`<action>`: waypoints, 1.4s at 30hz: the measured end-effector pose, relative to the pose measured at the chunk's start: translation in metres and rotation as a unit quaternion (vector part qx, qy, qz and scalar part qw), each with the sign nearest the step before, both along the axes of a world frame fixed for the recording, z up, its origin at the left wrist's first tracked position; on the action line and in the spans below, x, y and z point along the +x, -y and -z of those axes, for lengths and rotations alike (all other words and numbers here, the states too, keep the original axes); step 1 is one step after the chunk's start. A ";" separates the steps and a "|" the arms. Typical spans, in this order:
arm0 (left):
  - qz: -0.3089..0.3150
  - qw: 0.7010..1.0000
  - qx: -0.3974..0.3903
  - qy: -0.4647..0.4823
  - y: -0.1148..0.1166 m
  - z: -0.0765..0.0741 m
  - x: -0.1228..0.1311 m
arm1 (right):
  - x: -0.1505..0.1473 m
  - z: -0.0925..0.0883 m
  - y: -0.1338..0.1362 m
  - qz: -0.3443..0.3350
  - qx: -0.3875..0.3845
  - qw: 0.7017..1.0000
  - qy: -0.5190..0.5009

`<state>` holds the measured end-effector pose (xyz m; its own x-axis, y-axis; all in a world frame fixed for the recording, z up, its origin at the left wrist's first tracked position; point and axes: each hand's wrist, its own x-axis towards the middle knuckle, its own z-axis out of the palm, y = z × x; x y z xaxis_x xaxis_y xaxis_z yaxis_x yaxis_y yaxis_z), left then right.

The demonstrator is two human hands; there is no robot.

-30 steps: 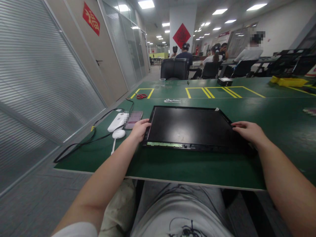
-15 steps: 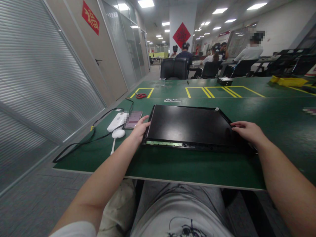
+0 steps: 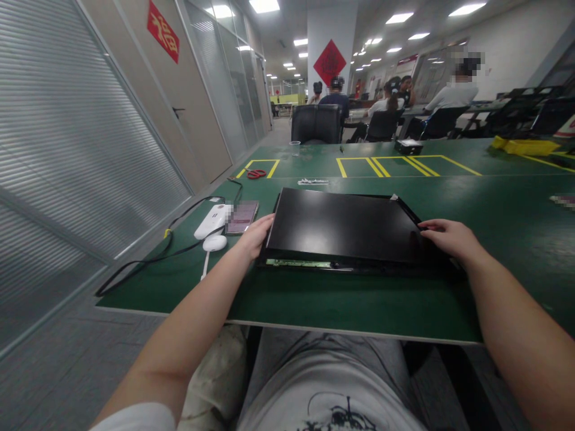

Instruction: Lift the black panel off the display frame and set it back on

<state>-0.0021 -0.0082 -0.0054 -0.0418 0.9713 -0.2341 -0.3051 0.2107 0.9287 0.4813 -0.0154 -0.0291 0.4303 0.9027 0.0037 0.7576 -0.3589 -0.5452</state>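
Note:
A black LCD panel (image 3: 344, 224) lies over a shallow black frame (image 3: 381, 269) on the green table. The panel's left side is tilted up a little, and a green circuit strip (image 3: 299, 263) shows along the near edge. My left hand (image 3: 259, 233) is closed on the panel's left edge, its fingertips hidden behind it. At the right edge, my right hand (image 3: 442, 234) pinches the side of the panel, thumb and fingers close together. A small whitish tab (image 3: 394, 197) sits at the far right corner.
Left of the panel are a phone (image 3: 242, 216), a white device (image 3: 212, 221), a white round case (image 3: 214, 242) and a black cable (image 3: 148, 261). Red scissors (image 3: 256, 174), a clear cup (image 3: 294, 148), a black box (image 3: 408, 146) and yellow trays (image 3: 524, 146) stand farther back. People sit beyond.
The panel's left side has risen slightly out of the frame. My left fingers, earlier spread at the edge, have closed on it. The right hand has barely moved.

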 end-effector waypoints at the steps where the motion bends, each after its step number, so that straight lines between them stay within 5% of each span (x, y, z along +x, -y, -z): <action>1: -0.003 1.000 -0.010 -0.004 0.001 -0.002 0.000 | 0.001 0.001 -0.001 -0.002 0.003 1.000 0.005; 6: -0.013 0.999 -0.041 0.033 0.003 -0.008 0.002 | 0.005 0.005 -0.003 -0.006 0.012 1.000 0.010; 13: 0.037 0.998 0.058 0.001 0.011 -0.007 0.002 | 0.005 0.004 -0.003 -0.016 0.009 1.000 0.010; 42: 0.077 0.988 0.136 -0.008 0.012 -0.010 0.002 | -0.010 -0.008 0.004 0.001 0.005 1.000 0.010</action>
<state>0.0003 -0.0204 0.0048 0.1101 0.9933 0.0359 -0.2745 -0.0043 0.9616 0.4710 -0.0198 -0.0208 0.4319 0.9017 0.0212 0.7681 -0.3554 -0.5326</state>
